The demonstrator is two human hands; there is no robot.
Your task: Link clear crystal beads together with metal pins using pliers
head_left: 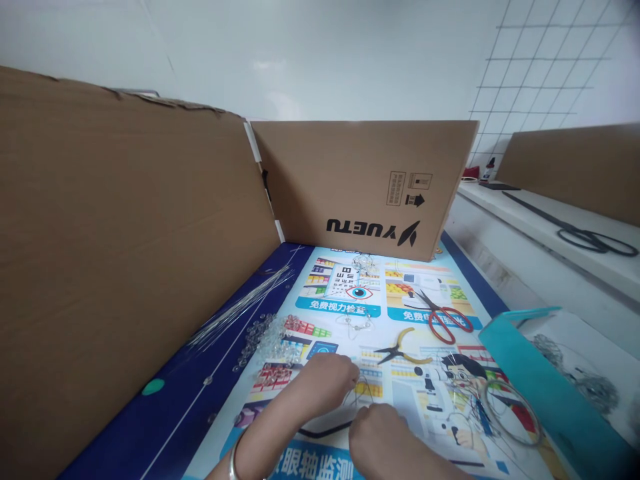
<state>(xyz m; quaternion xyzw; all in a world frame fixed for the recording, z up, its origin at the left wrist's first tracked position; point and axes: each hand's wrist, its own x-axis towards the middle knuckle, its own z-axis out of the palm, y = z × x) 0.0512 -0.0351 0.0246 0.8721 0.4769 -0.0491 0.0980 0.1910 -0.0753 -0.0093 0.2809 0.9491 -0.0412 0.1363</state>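
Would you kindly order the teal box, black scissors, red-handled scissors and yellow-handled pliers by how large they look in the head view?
Largest to smallest:
1. Teal box, cut off by the frame
2. Black scissors
3. Red-handled scissors and yellow-handled pliers, too alike in length to rank

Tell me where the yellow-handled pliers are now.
In the head view, the yellow-handled pliers lie right of centre, below and left of the red-handled scissors.

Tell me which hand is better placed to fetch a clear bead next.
Probably the left hand: it is nearer the clear beads and lies between them and the right hand.
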